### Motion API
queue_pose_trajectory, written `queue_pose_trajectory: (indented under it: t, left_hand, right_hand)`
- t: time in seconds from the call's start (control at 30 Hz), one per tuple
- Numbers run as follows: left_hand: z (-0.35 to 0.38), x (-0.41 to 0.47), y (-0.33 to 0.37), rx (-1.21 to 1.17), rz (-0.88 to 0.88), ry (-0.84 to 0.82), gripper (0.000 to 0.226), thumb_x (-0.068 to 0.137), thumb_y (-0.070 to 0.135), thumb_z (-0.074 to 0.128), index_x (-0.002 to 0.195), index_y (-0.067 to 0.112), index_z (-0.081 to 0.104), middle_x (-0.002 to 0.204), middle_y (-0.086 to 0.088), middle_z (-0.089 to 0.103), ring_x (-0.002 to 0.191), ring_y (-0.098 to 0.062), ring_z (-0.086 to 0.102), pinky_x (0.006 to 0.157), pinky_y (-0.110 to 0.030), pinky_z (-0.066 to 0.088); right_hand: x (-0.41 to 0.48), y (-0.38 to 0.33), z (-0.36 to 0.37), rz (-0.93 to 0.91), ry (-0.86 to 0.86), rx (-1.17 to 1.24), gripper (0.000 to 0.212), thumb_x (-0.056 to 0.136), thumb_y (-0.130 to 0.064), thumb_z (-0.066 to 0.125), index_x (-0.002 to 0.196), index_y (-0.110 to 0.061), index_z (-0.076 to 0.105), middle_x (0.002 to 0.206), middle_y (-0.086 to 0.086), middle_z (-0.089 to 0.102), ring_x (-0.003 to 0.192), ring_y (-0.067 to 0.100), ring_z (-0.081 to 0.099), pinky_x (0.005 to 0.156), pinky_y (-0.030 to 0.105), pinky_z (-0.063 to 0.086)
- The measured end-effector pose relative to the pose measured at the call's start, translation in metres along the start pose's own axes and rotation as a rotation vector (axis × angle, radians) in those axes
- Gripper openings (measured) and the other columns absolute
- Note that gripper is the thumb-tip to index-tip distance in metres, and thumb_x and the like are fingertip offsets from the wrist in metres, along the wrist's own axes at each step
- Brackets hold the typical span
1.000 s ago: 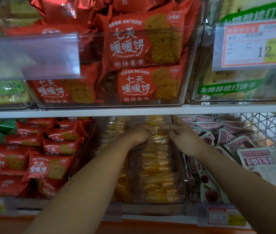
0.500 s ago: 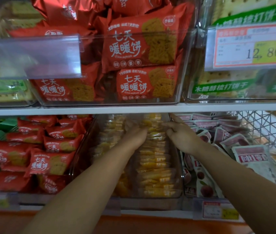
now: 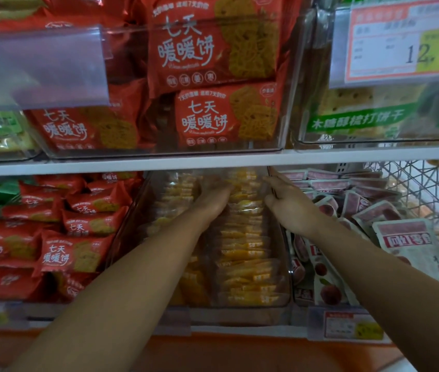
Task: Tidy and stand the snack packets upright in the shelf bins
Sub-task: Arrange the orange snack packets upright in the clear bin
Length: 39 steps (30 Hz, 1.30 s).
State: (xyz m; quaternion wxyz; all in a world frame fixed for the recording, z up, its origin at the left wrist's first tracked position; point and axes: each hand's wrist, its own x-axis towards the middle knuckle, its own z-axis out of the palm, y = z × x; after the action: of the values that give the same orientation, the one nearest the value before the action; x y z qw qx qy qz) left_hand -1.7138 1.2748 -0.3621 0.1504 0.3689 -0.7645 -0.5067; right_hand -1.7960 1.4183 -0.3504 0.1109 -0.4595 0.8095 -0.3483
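Hands, left hand (image 3: 214,202) and right hand (image 3: 291,208), flattened against the yellow packets (image 3: 245,253) toward 12 o'clock; crinkly, light, probably slippery, so squeeze their sides.

Clear plastic bin (image 3: 285,253), glossy, smooth walls. Yellow snack packets (image 3: 245,253) inside: transparent film, shiny, crinkled. Red biscuit packets (image 3: 76,253): glossy foil-like wrap, creased. Pink-and-white packets (image 3: 411,245): duller, almost matt film. Wire basket (image 3: 417,189): thin white-coated metal. Shelf edge (image 3: 213,161): smooth white, painted look. Price tag (image 3: 406,41): paper behind clear plastic holder.
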Motion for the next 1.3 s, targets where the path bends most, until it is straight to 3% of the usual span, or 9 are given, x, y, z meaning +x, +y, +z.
queue_pose_trajectory:
  t: [0.13, 0.2, 0.43, 0.53, 0.63, 0.73, 0.97, 1.17, 1.3]
  left_hand:
    - [-0.004, -0.013, -0.002, 0.121, 0.026, -0.156, 0.068, 0.073, 0.060, 0.057, 0.129, 0.024, 0.049, 0.144, 0.000, 0.038, 0.126, -0.024, 0.044, 0.104, -0.032, 0.035]
    - [-0.006, -0.018, -0.002, 0.150, 0.037, -0.200, 0.061, 0.084, 0.056, 0.056, 0.136, 0.025, 0.047, 0.134, 0.008, 0.042, 0.127, -0.017, 0.041, 0.095, -0.022, 0.029]
    - [-0.001, -0.011, -0.002, 0.100, 0.092, -0.341, 0.053, 0.082, 0.043, 0.068, 0.128, 0.035, 0.042, 0.133, 0.004, 0.053, 0.117, -0.012, 0.050, 0.103, -0.032, 0.039]
    - [0.000, -0.008, -0.003, 0.074, 0.104, -0.404, 0.071, 0.066, 0.049, 0.073, 0.129, 0.033, 0.044, 0.129, 0.006, 0.056, 0.118, -0.011, 0.053, 0.106, -0.036, 0.040]
    - [0.000, -0.009, -0.005, 0.003, 0.060, -0.401, 0.093, 0.068, 0.058, 0.070, 0.145, 0.030, 0.027, 0.139, 0.009, 0.046, 0.127, -0.014, 0.045, 0.110, -0.040, 0.034]
    - [0.003, -0.007, -0.007, -0.086, -0.086, -0.373, 0.077, 0.088, 0.061, 0.047, 0.150, 0.027, 0.016, 0.150, 0.001, 0.033, 0.137, -0.021, 0.033, 0.111, -0.038, 0.028]
    - [0.003, -0.007, -0.008, -0.141, -0.230, -0.169, 0.090, 0.062, 0.077, 0.038, 0.142, 0.034, 0.036, 0.142, -0.004, 0.047, 0.128, -0.028, 0.046, 0.106, -0.048, 0.036]
    - [-0.003, -0.040, -0.006, -0.304, -0.365, -0.179, 0.037, 0.092, 0.050, 0.049, 0.101, 0.017, 0.065, 0.092, -0.009, 0.071, 0.081, -0.026, 0.068, 0.074, -0.034, 0.055]
    - [0.007, -0.052, -0.011, -0.353, -0.333, -0.105, 0.034, 0.097, 0.044, 0.045, 0.096, 0.015, 0.063, 0.092, -0.012, 0.068, 0.090, -0.029, 0.066, 0.086, -0.043, 0.054]
  right_hand:
    - [0.003, 0.003, 0.001, -0.007, 0.018, -0.034, 0.048, 0.097, -0.010, 0.040, 0.145, -0.010, 0.031, 0.157, 0.006, 0.012, 0.144, 0.010, 0.006, 0.089, 0.001, 0.008]
    - [0.003, 0.004, 0.001, 0.005, 0.015, -0.027, 0.048, 0.097, -0.012, 0.040, 0.145, -0.012, 0.031, 0.157, 0.005, 0.011, 0.144, 0.010, 0.007, 0.093, 0.004, 0.009]
    - [0.004, 0.003, 0.002, 0.017, 0.017, -0.021, 0.049, 0.096, -0.012, 0.041, 0.144, -0.015, 0.032, 0.158, 0.004, 0.010, 0.145, 0.011, 0.009, 0.103, 0.012, 0.009]
    - [0.002, 0.002, 0.002, 0.000, 0.020, -0.031, 0.046, 0.096, -0.011, 0.040, 0.141, -0.015, 0.038, 0.157, 0.005, 0.012, 0.145, 0.012, 0.008, 0.102, 0.011, 0.011]
    - [0.002, -0.001, 0.001, -0.031, 0.017, -0.045, 0.036, 0.096, -0.007, 0.039, 0.127, -0.011, 0.057, 0.153, 0.007, 0.024, 0.138, 0.017, 0.027, 0.095, 0.008, 0.018]
    - [0.003, -0.001, 0.001, -0.027, -0.019, -0.102, 0.033, 0.095, -0.011, 0.040, 0.113, -0.013, 0.067, 0.151, 0.005, 0.025, 0.134, 0.018, 0.033, 0.102, 0.015, 0.024]
    - [-0.009, -0.006, -0.013, 0.018, -0.120, -0.042, 0.041, 0.099, -0.016, 0.039, 0.140, -0.018, 0.041, 0.156, -0.001, 0.011, 0.144, 0.015, 0.010, 0.104, 0.014, 0.013]
    - [-0.057, -0.018, -0.010, -0.071, -0.085, -0.048, 0.043, 0.098, -0.022, 0.044, 0.141, -0.023, 0.039, 0.152, -0.013, 0.011, 0.140, 0.001, 0.007, 0.099, 0.001, 0.002]
    - [-0.088, -0.020, 0.005, -0.128, -0.135, -0.134, 0.049, 0.099, -0.026, 0.039, 0.146, -0.019, 0.028, 0.156, -0.009, -0.006, 0.144, 0.007, -0.008, 0.106, 0.011, -0.005]
